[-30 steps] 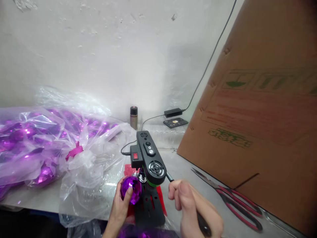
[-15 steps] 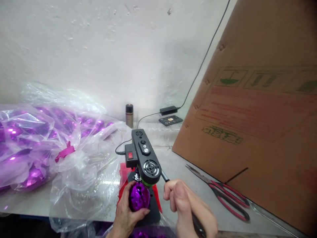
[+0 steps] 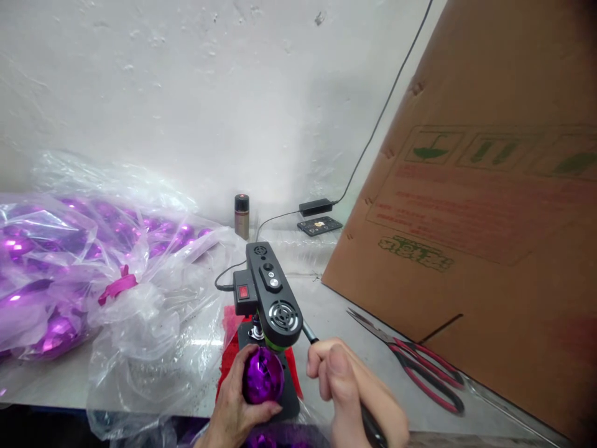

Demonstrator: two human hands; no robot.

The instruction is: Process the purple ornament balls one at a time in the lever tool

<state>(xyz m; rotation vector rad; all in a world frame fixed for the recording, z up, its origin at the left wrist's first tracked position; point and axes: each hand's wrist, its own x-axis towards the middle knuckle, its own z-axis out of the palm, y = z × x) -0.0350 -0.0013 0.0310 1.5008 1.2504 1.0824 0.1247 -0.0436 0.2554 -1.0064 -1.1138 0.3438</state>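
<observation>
Left hand (image 3: 237,407) cupped, fingers curled rightward, thumb low. Right hand (image 3: 347,389) fisted just beside it, thumb on top.

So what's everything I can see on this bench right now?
purple ball: one, shiny purple, under the head of the machine, cupped by the left hand
small press machine: one, black with a red switch, front centre
lever handle: one, black, at the machine's right side
red sheet: one, red, under the machine
plastic bags of purple balls: several, clear, left of bench
small bottle: one, tan with dark cap, by the wall
power adapter: one, black, by the wall
flat black device: one, beside the adapter
scissors: one pair, red and black, right
cardboard box: one, brown, right
left hand: holds the ball
right hand: grips the lever
</observation>
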